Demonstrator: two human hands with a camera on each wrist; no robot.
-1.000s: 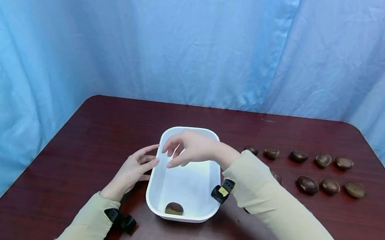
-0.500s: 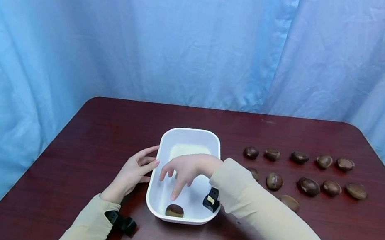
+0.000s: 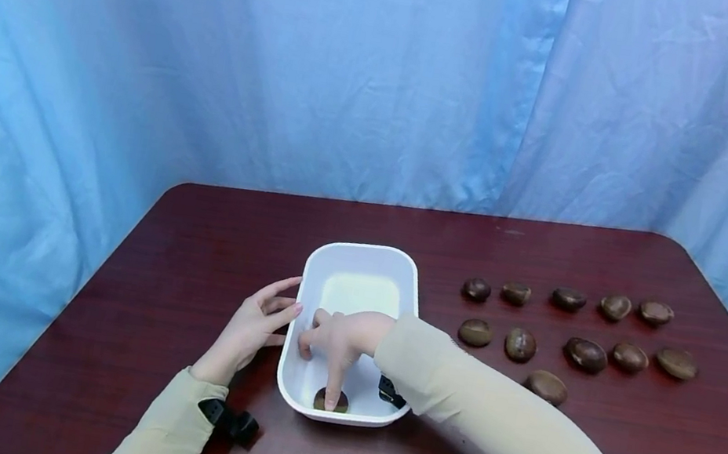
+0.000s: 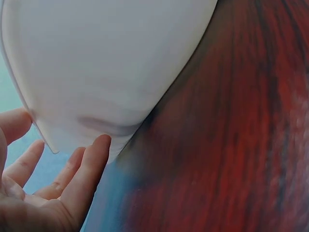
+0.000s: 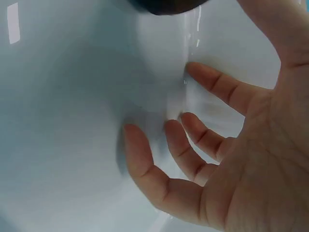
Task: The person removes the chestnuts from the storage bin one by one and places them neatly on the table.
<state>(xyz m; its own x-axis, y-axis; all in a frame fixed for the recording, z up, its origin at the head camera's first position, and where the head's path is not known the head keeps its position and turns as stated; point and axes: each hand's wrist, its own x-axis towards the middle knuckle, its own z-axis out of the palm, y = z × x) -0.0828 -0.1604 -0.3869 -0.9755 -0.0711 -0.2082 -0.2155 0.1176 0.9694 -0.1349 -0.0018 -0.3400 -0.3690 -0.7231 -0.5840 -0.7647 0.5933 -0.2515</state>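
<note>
A white plastic container [image 3: 361,290] with rounded corners stands in the middle of the table. One brown chestnut [image 3: 342,403] lies inside, against its near wall. My right hand [image 3: 346,339] reaches down into the container. Its thumb points at the near end and overlaps the chestnut, seemingly touching it, while the other fingers [image 5: 181,150] spread loosely above the container's floor. At the top of the right wrist view the chestnut's dark edge [image 5: 169,6] shows. My left hand [image 3: 251,328] touches the container's left side with relaxed fingers; the left wrist view shows its fingertips [image 4: 101,145] at the white wall.
Several chestnuts [image 3: 587,355] lie in two rough rows on the dark red wooden table [image 3: 240,239], right of the container. A single chestnut [image 3: 547,386] sits nearer, close to my right sleeve [image 3: 504,424]. Blue curtains [image 3: 387,80] hang behind the table.
My right hand has moved down and toward the near end of the container, its thumb now over the chestnut. Chestnuts behind the right sleeve have come into view. The left hand keeps its place.
</note>
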